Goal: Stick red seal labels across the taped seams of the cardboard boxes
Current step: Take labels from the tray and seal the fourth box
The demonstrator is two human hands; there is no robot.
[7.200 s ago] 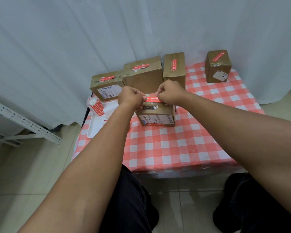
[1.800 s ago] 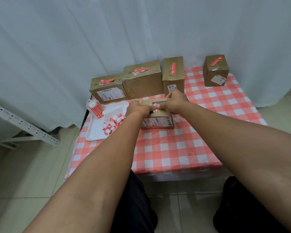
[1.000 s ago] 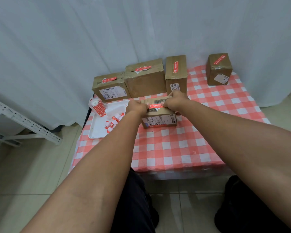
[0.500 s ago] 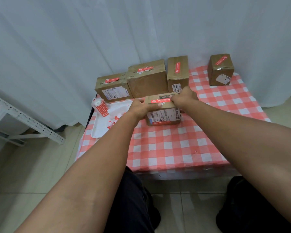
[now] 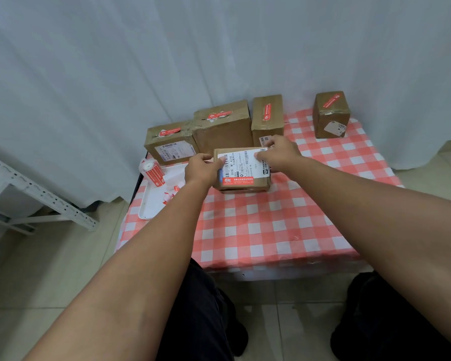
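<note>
A small cardboard box sits mid-table, its white shipping label facing up and a red seal label along that face's near edge. My left hand grips the box's left end, thumb on the top face. My right hand grips its right end, fingers curled over the far corner. Behind stand a low box, a bigger box and a tall narrow box, each with a red seal on top. Another sealed box stands apart at the back right.
A white tray at the table's left holds peeled backing scraps; a roll of red labels leans at its far end. The checked tablecloth covers the table. A white metal rack stands left, and a white curtain hangs behind.
Both hands pressed the red seal onto the small box, then tipped the box toward me, so its shipping-label face now points up and the seal sits along the near edge.
</note>
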